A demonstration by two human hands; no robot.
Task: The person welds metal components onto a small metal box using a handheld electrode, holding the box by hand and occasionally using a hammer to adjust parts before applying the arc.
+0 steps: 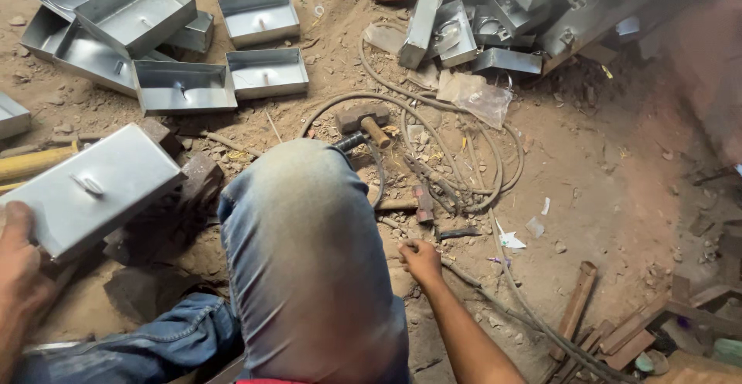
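While the left hand [22, 276] grips the near corner of a flat rectangular metal lid [91, 191], fingers curled around its edge, the lid sits tilted just beside the bent knee [301, 229] in blue jeans, on that knee's left side, its small handle [89, 185] facing up. Across the knee, on its right side and lower, the right hand [422, 262] reaches down to the dirt floor [618, 198], fingers loosely bunched at the ground near a thin cable [479, 283]; whether they pinch anything small I cannot tell. To handle this well, as I judge it, the lid wants a firm hold further in from its corner, since sheet metal held by 1 edge can twist and slip, and its rims may be sharp. A hammer [363, 121] with a wooden handle lies just beyond the knee, inside loops of hose [433, 113], close enough to reach without shifting the body. Further beyond the knee and to its left, several open metal trays [259, 17] rest on the ground, about 6 in view, and beyond it to the right lies a heap of similar metal boxes [495, 20]. Keeping the right wrist clear of the hose loops should avoid a snag, and a steady lid should keep its thin face from denting on the dark iron block [197, 183] under it.
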